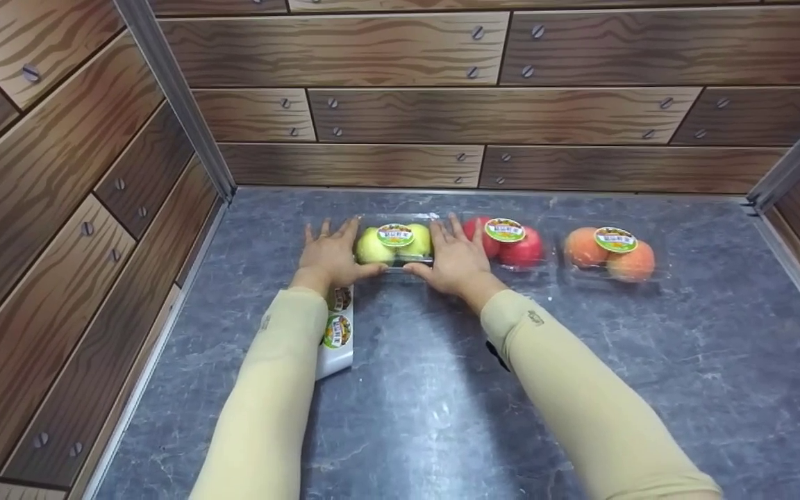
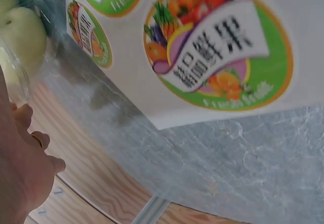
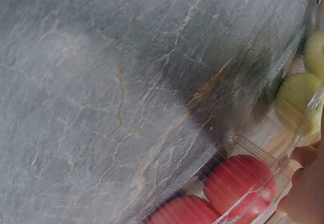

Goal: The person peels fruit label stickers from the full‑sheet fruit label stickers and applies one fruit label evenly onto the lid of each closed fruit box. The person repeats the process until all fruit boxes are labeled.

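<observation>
Head view is showing us both hands flanking the clear plastic clamshell box of green apples on the grey marble-patterned counter. Our left hand is lying against its left end and our right hand against its right end; the fingers of both are straight and spread, pressing the box from the two sides and not curling round it. The box is standing near the back of the counter, first in a row with the clear box of red apples just beside it and the clear box of orange peaches further right.

All three boxes are already wearing a round colourful fruit sticker on the lid (the one on the green apples included), so we are judging the labelling as finished and this box as being settled into line. The white strip of spare stickers is lying under our left forearm.
</observation>
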Available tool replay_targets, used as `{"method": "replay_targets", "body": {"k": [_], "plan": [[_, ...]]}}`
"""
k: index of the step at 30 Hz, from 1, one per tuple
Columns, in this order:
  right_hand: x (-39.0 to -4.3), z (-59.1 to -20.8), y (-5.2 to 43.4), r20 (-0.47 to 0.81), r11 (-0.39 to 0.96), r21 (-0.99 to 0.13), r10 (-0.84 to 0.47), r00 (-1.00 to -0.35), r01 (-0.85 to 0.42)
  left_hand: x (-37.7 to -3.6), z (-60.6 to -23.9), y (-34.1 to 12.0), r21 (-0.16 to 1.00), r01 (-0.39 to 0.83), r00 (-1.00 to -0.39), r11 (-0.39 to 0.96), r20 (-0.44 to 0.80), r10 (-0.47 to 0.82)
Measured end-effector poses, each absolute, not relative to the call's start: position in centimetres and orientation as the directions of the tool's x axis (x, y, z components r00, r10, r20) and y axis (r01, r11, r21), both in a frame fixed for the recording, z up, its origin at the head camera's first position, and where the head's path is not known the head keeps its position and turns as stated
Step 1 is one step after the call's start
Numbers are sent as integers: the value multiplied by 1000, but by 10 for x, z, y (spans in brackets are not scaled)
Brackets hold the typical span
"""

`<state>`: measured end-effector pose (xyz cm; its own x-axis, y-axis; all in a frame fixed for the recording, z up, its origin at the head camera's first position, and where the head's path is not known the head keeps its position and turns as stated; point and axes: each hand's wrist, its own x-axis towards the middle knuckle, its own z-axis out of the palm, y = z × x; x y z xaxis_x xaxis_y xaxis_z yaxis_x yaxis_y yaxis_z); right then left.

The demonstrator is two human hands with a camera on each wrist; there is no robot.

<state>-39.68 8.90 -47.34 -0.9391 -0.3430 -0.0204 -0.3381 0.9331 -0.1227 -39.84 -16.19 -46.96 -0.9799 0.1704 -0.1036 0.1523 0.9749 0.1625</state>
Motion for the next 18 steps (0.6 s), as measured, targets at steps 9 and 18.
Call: {"method": "replay_targets", "body": {"k": [9,18], "plan": [[-400,-478,96,-29,938,-143,-323,-946,-316,-392,-472,-146,111,181,-982,977,-41,187],[-400,-471,122,78,945,-146,-284,-956,-293,-388,-462,-145,108,182,-983,977,17,181]]}}
